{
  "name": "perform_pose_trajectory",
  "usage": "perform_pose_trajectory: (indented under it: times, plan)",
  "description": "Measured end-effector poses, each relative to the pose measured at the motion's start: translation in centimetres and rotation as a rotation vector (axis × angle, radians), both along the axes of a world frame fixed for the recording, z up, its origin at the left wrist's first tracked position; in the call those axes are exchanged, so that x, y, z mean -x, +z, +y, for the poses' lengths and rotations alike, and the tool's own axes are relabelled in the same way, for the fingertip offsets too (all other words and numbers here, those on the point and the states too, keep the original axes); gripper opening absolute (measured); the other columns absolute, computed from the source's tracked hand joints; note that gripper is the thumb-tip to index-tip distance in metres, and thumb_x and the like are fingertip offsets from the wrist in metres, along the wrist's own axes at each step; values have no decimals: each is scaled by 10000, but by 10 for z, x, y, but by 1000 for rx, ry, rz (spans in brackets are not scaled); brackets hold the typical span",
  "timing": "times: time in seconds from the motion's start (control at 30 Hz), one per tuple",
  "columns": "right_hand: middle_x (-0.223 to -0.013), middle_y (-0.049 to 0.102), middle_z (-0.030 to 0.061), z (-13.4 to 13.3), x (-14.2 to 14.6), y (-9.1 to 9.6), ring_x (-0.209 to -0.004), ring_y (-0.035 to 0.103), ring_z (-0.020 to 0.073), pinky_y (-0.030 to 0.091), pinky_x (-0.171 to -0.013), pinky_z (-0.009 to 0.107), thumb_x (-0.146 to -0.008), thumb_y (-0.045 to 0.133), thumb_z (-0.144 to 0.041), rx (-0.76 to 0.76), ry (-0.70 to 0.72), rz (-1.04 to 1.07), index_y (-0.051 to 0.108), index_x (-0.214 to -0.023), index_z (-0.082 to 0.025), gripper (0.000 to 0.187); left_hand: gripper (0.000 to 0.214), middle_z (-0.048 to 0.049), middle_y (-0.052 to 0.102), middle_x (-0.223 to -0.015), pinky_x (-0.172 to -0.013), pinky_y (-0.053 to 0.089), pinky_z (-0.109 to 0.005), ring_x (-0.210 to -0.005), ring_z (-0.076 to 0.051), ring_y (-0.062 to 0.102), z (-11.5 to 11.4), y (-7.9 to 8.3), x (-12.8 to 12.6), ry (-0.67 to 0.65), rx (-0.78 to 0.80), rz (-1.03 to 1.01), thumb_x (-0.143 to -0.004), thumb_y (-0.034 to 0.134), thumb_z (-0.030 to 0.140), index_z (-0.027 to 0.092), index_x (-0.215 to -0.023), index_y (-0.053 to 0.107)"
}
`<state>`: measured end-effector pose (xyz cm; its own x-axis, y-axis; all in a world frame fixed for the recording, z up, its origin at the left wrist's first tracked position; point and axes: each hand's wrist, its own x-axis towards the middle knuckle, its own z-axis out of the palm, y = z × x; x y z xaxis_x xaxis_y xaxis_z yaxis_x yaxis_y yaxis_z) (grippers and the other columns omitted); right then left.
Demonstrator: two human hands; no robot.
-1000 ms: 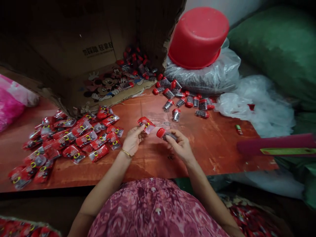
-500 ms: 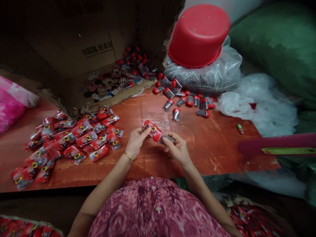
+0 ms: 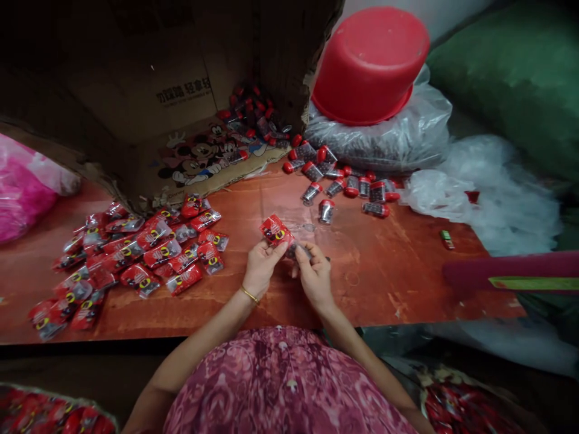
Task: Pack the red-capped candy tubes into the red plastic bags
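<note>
My left hand [image 3: 261,267] pinches a small red printed wrapper [image 3: 275,230] above the reddish-brown table [image 3: 384,271]. My right hand [image 3: 312,274] is closed on a small clear vial [image 3: 296,251] whose red-capped end sits inside the wrapper's mouth. The two hands touch at the fingertips. To the left lies a heap of several filled red packets [image 3: 136,256]. Beyond the hands lie several loose red-capped vials [image 3: 344,184].
A tipped cardboard box [image 3: 181,108] with cartoon print holds more vials at the back. A red upturned basin [image 3: 368,63] rests on a clear plastic sack [image 3: 384,141]. Pink bag [image 3: 22,187] at left, crumpled clear plastic [image 3: 488,193] and green sack [image 3: 511,84] at right.
My hands came together: the vial in my right hand moved left and its red cap went into the wrapper held by my left hand.
</note>
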<state>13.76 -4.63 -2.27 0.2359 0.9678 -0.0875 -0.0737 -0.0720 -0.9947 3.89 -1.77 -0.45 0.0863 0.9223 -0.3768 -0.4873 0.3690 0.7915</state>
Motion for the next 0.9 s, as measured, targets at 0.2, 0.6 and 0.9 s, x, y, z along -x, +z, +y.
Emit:
perform_pose_trajectory:
  times: [0.2, 0.6, 0.9]
  plan:
    - [-539, 426, -90, 7, 2, -3, -365, 366, 46, 344, -371, 176, -830, 468, -454, 7, 72, -107, 459, -884, -201, 259, 359, -14, 650, -672, -628, 429, -217, -614, -101, 562, 4, -2, 2, -90, 29, -20, -517, 771, 382, 120, -721, 635]
    - [-482, 521, -73, 5, -9, -15, -372, 470, 98, 386, -386, 213, -711, 617, -463, 58, 201, -12, 435, -818, -212, 328, 483, 10, 544, -478, -388, 314, -218, -373, -60, 416, 1, -14, 1, -142, 90, -85, -454, 735, 554, 113, -594, 596]
    - [-539, 512, -45, 33, 12, -16, -464, 448, 91, 364, -447, 208, -684, 648, -438, -239, 332, -416, 512, -722, -196, 281, 404, -52, 668, -651, -658, 467, -243, -607, -127, 604, 3, 7, 52, -161, 147, 64, -504, 762, 463, 111, -675, 658]
